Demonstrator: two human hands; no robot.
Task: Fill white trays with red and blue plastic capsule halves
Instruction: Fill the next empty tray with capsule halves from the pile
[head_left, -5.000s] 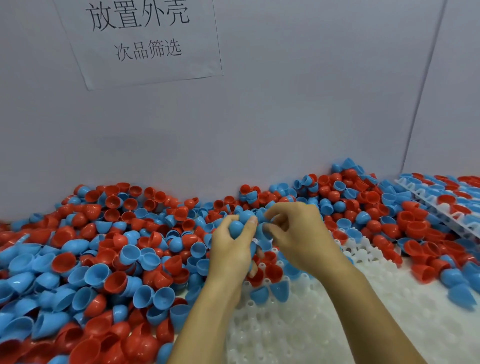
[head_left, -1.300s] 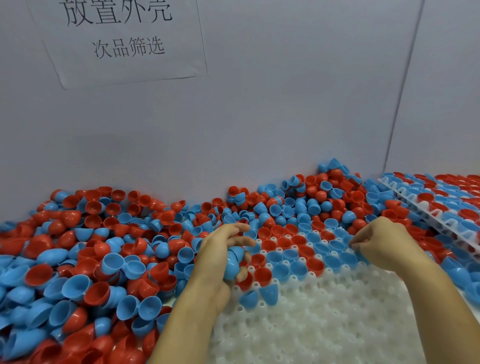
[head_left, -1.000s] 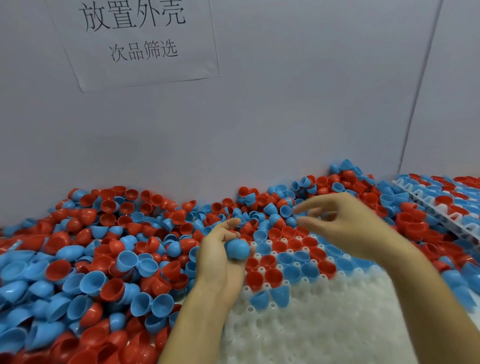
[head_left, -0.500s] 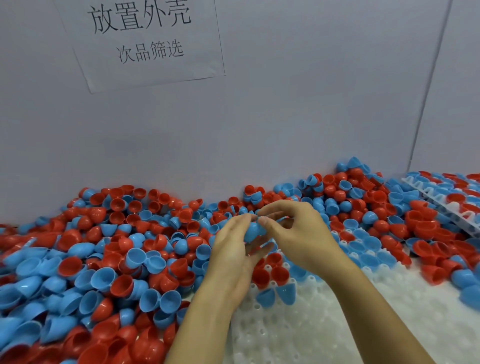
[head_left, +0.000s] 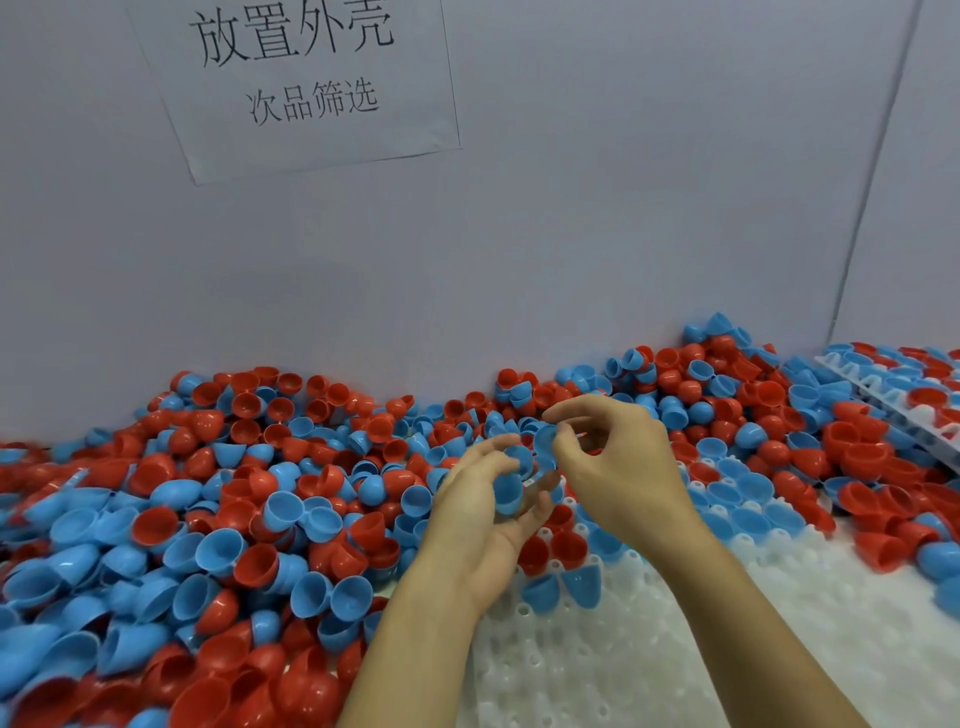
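Above the far edge of the white tray (head_left: 649, 665), left hand (head_left: 485, 512) cupping blue capsule halves (head_left: 506, 493), right hand (head_left: 618, 467) pinching one by its rim: probably light, thin, stiff, slippery shells, best gripped at the rim.

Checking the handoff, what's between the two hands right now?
In the head view, blue capsule halves sit between the left hand and the right hand, gripped by both.
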